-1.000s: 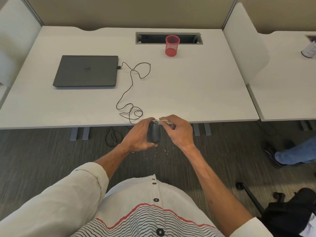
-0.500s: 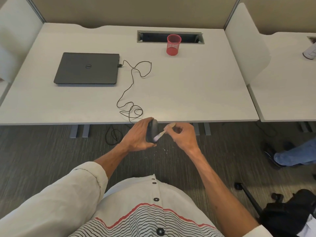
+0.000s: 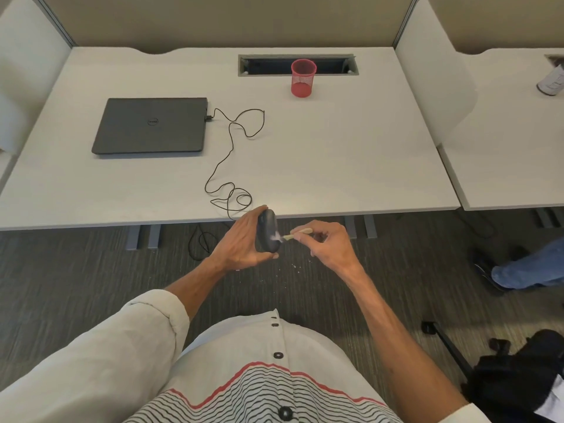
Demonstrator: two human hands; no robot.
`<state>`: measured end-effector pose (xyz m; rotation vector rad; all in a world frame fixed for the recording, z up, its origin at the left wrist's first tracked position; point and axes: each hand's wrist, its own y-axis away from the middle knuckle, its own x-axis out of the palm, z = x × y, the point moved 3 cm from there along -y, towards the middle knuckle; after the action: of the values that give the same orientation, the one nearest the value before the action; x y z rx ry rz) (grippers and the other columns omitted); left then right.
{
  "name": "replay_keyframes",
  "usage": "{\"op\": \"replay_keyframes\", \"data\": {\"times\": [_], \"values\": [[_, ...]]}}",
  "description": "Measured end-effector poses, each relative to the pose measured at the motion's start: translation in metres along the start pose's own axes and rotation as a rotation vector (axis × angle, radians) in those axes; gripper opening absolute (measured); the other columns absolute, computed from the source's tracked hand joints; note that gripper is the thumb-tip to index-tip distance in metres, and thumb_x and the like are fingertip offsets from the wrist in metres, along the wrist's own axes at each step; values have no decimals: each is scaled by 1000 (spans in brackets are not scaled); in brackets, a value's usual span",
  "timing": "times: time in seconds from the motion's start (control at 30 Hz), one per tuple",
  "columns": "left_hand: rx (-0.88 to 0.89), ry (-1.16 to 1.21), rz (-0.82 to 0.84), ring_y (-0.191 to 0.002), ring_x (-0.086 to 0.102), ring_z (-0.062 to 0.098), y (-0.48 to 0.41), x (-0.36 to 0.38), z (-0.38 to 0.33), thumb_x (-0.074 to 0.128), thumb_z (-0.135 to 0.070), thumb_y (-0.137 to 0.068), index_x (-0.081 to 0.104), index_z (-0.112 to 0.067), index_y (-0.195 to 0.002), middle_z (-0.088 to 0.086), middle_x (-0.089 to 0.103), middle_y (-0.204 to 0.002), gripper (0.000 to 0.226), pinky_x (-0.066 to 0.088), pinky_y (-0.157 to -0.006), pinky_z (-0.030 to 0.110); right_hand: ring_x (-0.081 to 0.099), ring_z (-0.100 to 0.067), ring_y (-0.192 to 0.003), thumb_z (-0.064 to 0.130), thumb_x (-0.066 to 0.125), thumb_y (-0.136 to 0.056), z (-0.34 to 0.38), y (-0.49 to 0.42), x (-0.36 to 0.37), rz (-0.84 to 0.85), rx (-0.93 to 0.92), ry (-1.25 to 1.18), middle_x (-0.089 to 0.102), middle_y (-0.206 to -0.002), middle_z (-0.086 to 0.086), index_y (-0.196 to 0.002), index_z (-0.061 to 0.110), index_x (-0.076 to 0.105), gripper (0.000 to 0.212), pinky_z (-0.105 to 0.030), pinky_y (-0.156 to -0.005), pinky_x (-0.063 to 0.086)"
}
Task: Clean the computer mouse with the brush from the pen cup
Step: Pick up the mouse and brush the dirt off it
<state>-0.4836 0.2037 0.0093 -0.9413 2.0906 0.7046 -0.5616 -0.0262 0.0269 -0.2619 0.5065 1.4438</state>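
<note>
My left hand (image 3: 241, 239) grips a dark grey computer mouse (image 3: 267, 230) on its side, held over the carpet just in front of the desk edge. My right hand (image 3: 328, 244) pinches a small brush (image 3: 297, 234) with a pale wooden handle; its white bristles touch the right flank of the mouse. The mouse's black cable (image 3: 232, 154) runs in loops across the white desk (image 3: 335, 154) to a shut dark laptop (image 3: 151, 126). A red mesh pen cup (image 3: 303, 77) stands at the back of the desk, with nothing showing in it.
A cable slot (image 3: 335, 66) is cut into the desk behind the cup. White partition panels stand at both sides. Another person's leg and shoe (image 3: 515, 270) are at the right, a black bag (image 3: 515, 377) lower right. Small crumbs lie on the carpet under my hands.
My right hand drew away to the right of the mouse, so the brush now shows and its bristles meet the mouse's lower right side. My left hand turned the mouse slightly.
</note>
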Motion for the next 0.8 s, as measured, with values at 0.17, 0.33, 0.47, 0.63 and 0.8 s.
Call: {"op": "replay_keyframes", "data": {"times": [0.17, 0.33, 0.47, 0.63, 0.8], "values": [[-20, 10, 11, -146, 48, 23, 2, 0, -1, 92, -65, -76, 19, -17, -168, 7, 40, -168, 128, 44, -126, 46, 66, -32, -71, 33, 84, -99, -11, 1, -16, -31, 10, -74, 80, -81, 14, -107, 29, 89, 10, -55, -65, 56], [-27, 15, 12, -148, 49, 23, 1, 1, -4, 92, -66, -75, 17, -18, -169, 5, 39, -169, 130, 44, -127, 47, 68, -33, -71, 42, 82, -98, -5, -11, -13, -144, 10, -148, 82, -98, 6, -122, 36, 84, 25, -44, -65, 62], [-32, 34, 10, -150, 51, 25, -1, 2, -6, 92, -68, -75, 13, -16, -172, 7, 37, -172, 135, 42, -128, 47, 71, -29, -68, 45, 82, -98, -4, -15, -5, -62, 14, -121, 81, -93, 8, -120, 41, 84, 23, -45, -71, 63], [-54, 69, 28, -158, 43, 27, 1, 0, -2, 85, -74, -74, 3, -19, -174, 7, 24, -180, 141, 37, -133, 50, 62, -18, -64, 37, 83, -99, -17, -8, -13, 75, -6, -96, 79, -80, 10, -105, 37, 88, 8, -32, -61, 53], [-61, 94, 35, -158, 43, 28, 1, 0, -2, 90, -63, -79, -5, -21, -174, 6, 16, -182, 141, 39, -132, 53, 59, -9, -60, 35, 83, -99, -25, -6, -18, -1, 24, -180, 78, -77, 8, -106, 32, 89, 10, -21, -57, 50]]}}
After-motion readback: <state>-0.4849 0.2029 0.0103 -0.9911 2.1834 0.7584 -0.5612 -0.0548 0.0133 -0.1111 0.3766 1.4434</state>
